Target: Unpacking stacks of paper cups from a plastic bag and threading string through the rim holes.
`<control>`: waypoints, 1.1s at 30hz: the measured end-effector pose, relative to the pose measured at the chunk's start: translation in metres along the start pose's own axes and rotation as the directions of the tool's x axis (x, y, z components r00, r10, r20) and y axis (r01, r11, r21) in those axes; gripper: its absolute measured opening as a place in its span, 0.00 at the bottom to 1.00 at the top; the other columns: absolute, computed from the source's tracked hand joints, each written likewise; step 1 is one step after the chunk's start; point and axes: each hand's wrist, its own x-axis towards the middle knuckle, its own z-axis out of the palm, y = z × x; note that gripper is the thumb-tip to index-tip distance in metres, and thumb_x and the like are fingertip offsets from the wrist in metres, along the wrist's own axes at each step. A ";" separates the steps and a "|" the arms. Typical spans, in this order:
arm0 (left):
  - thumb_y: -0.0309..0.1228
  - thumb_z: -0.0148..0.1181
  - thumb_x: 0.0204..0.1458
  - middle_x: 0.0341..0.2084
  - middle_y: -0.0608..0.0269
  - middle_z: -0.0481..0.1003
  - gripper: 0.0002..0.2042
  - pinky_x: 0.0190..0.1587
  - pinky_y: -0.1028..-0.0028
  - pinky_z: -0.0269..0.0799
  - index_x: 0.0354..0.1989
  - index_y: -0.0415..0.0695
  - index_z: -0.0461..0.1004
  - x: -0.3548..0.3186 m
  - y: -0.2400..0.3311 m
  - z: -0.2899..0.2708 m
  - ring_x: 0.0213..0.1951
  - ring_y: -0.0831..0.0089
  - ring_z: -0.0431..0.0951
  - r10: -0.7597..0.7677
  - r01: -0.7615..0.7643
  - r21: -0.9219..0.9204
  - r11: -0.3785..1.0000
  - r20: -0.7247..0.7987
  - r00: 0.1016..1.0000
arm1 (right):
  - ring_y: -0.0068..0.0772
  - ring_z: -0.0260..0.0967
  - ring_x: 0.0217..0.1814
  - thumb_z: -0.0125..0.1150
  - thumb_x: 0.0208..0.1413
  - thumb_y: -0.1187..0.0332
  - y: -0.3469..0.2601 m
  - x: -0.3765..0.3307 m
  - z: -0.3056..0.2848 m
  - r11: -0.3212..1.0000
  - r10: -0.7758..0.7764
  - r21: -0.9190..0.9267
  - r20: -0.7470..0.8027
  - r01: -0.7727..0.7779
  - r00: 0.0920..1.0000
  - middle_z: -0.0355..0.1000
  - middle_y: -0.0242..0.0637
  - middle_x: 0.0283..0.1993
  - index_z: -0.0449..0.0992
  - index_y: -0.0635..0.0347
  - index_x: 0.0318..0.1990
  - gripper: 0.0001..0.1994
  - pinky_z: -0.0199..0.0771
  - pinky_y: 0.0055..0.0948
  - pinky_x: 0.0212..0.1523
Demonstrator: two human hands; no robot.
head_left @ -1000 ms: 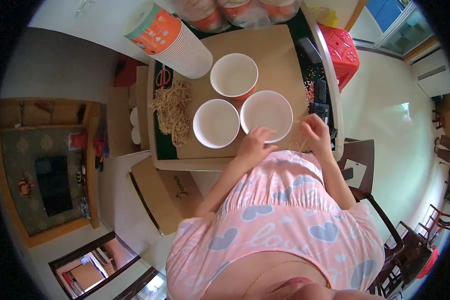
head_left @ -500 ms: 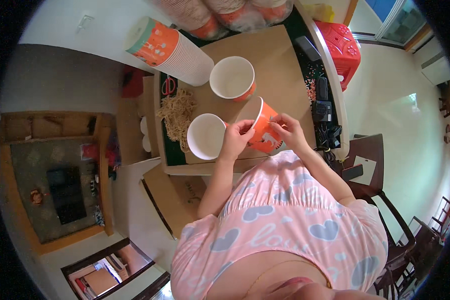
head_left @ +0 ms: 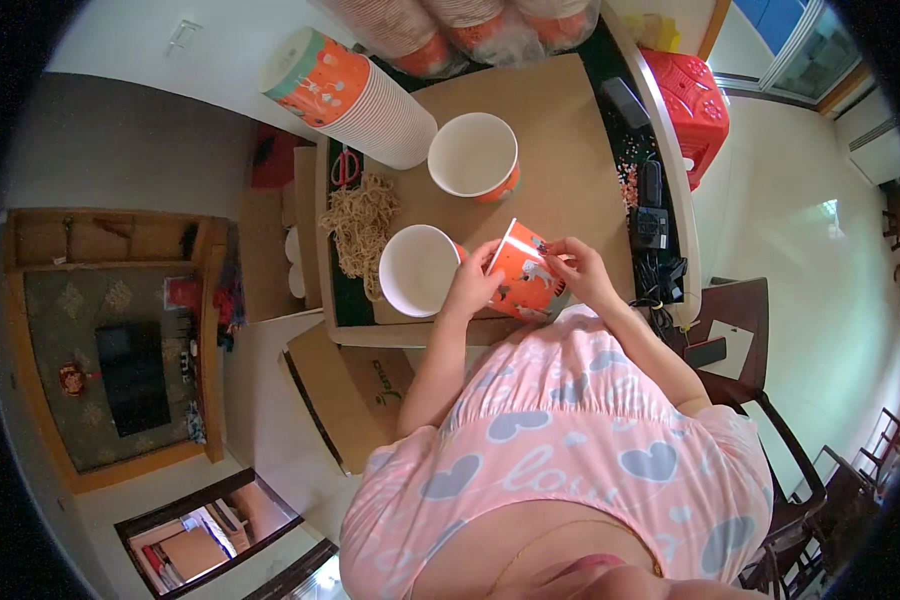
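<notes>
An orange paper bowl [head_left: 522, 276] with a printed pattern is lifted off the table and tilted on its side. My left hand [head_left: 473, 283] grips its left side and my right hand [head_left: 577, 270] holds its base end. Two more paper bowls stand upright with white insides on the brown cardboard sheet [head_left: 560, 130]: one [head_left: 418, 270] just left of my left hand, the other [head_left: 473, 155] farther back.
A tall stack of orange bowls [head_left: 355, 95] lies on its side at the back left. A pile of tan straw filling [head_left: 360, 225] and red scissors [head_left: 344, 168] sit at the table's left. Dark devices [head_left: 650, 205] line the right edge. A red stool [head_left: 692, 105] stands beyond.
One second ago three bowls stood on the table with my hands at the near right one. Since then both hands have lifted that bowl and tipped it sideways.
</notes>
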 end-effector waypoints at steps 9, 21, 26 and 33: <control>0.16 0.51 0.46 0.38 0.62 0.74 0.17 0.43 0.79 0.69 0.48 0.33 0.68 -0.017 0.009 0.002 0.38 0.78 0.74 -0.083 0.083 0.027 0.996 -0.005 0.997 | 0.31 0.68 0.35 0.58 0.50 0.74 -0.051 -0.022 0.016 0.939 -0.129 -0.304 0.111 0.158 0.985 0.69 0.38 0.34 0.70 0.65 0.32 0.05 0.69 0.25 0.35; 0.14 0.49 0.45 0.40 0.59 0.74 0.18 0.45 0.78 0.70 0.48 0.32 0.67 -0.021 0.003 0.022 0.41 0.76 0.74 0.005 -0.004 -0.141 0.990 0.002 1.000 | 0.45 0.68 0.31 0.58 0.45 0.73 -0.049 -0.019 0.023 0.918 -0.135 -0.370 0.048 0.144 0.990 0.67 0.45 0.30 0.69 0.66 0.29 0.06 0.69 0.35 0.32; 0.13 0.49 0.45 0.40 0.59 0.74 0.18 0.44 0.77 0.71 0.48 0.33 0.67 -0.020 -0.001 0.023 0.41 0.76 0.74 0.029 -0.027 -0.082 0.996 0.018 0.999 | 0.46 0.69 0.31 0.58 0.45 0.73 -0.048 -0.019 0.022 0.907 -0.126 -0.398 0.060 0.140 0.990 0.67 0.45 0.32 0.70 0.66 0.29 0.06 0.70 0.36 0.32; 0.15 0.46 0.48 0.40 0.60 0.73 0.17 0.43 0.77 0.72 0.48 0.33 0.68 -0.019 0.009 0.028 0.41 0.76 0.74 0.064 -0.063 -0.020 0.998 0.036 0.997 | 0.45 0.70 0.33 0.58 0.45 0.73 -0.052 -0.017 0.020 0.903 -0.123 -0.408 0.060 0.137 0.991 0.68 0.44 0.33 0.72 0.64 0.31 0.06 0.71 0.36 0.33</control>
